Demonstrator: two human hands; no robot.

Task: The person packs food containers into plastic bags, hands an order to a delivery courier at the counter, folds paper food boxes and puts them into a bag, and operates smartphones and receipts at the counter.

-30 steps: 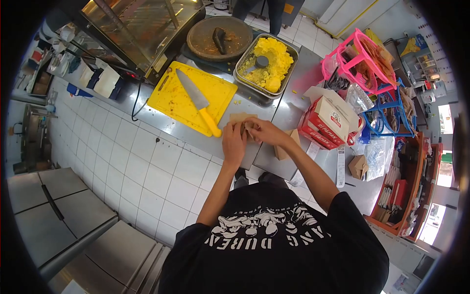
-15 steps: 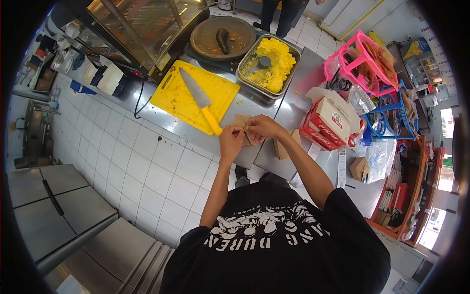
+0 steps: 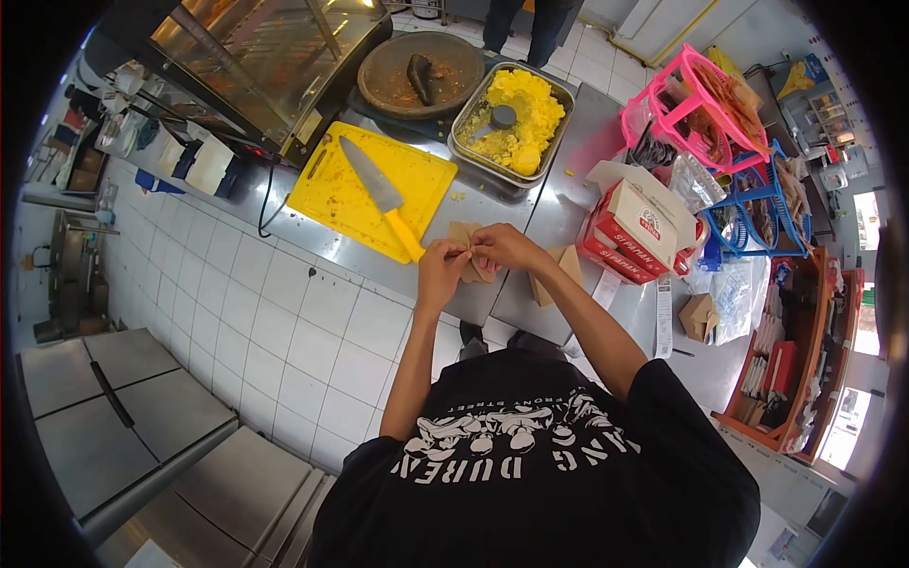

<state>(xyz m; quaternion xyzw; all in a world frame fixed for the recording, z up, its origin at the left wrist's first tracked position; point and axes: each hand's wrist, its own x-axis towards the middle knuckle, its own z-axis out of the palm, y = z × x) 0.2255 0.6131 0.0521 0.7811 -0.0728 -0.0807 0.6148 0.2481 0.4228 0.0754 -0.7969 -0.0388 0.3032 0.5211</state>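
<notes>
At the near edge of the surface [image 3: 469, 302]: brown cardboard [image 3: 461, 232], lengthwise far-to-near, pinched by left hand [image 3: 441, 272] and right hand [image 3: 508, 248], equally near.

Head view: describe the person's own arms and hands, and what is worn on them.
The left hand and right hand wear no gloves, and no watch or bracelet shows. The forearms are bare below loose, short black sleeves of a shirt with white lettering.

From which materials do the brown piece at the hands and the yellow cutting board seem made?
Brown piece: probably matte paper or card, by its plain tan colour without shine.
Cutting board: likely plastic, fairly smooth, by its bright yellow colour and rounded corners.
</notes>
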